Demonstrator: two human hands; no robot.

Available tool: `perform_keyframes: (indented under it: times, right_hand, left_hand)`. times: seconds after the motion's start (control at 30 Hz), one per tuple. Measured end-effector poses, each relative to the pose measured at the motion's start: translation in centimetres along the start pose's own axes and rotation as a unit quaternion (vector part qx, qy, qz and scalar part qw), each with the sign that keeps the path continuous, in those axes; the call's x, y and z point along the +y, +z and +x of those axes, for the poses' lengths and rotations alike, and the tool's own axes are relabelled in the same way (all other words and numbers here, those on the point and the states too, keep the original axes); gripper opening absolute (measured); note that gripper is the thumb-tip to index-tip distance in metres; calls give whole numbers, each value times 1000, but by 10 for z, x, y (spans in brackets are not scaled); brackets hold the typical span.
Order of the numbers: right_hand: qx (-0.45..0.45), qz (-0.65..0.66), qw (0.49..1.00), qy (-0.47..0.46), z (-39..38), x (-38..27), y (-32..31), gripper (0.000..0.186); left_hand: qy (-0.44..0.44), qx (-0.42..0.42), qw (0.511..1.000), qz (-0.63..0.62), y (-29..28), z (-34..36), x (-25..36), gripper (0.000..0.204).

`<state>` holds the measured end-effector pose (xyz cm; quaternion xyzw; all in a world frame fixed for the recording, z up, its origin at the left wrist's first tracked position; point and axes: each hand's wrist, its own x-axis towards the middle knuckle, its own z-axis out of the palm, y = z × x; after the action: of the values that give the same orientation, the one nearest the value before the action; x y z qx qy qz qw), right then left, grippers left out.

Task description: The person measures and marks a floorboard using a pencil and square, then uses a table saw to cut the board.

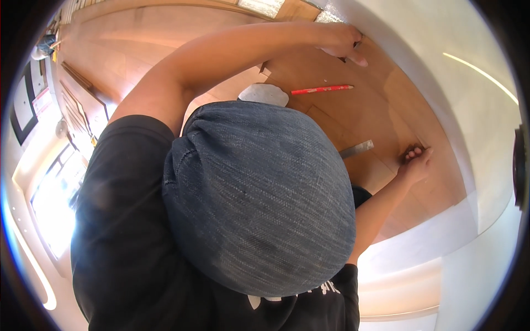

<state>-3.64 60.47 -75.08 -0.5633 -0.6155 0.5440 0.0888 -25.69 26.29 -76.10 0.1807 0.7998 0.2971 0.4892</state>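
My left hand reaches across to the far wall side. Its thumb and a finger are stretched apart, touching the wooden floorboards near the wall's foot. Small dark spots show by its fingertips; I cannot tell what they are. Closer to me on the right, my right hand rests low by the boards with curled fingers. Whatever those fingers hold, if anything, is hidden. Between the hands and my knee lie a red pencil and a metal ruler, whose near end is covered by the knee.
My bent knee in blue-grey denim fills the middle and hides floor behind it. A light shoe toe shows beyond it. The pale wall curves along the right. Wooden boards lean or lie at the left.
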Motion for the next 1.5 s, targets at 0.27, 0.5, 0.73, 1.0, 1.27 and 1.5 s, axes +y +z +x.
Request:
perform_keyframes:
  times: [0.27,0.5,0.73,1.0,1.27,1.5]
  right_hand:
    - [6,-10,1000,-20,6,5,-5,34]
    - [-17,11,1000,-6,14,10,-11,32]
    - [-19,48,998,38,22,16,-17,29]
    - [-182,-345,778,-492,-135,19,100,16]
    - [-145,-428,603,-658,-212,52,123,19]
    - [-185,-424,707,-535,-250,-11,-5,26]
  left_hand:
    - [26,16,998,64,2,4,6,80]
    - [36,19,999,34,6,-3,0,77]
    - [113,29,989,96,3,12,-4,69]
    - [25,17,997,-73,-1,1,-1,59]
    - [68,22,984,-164,21,7,5,47]
    - [27,18,999,-35,24,-4,15,54]
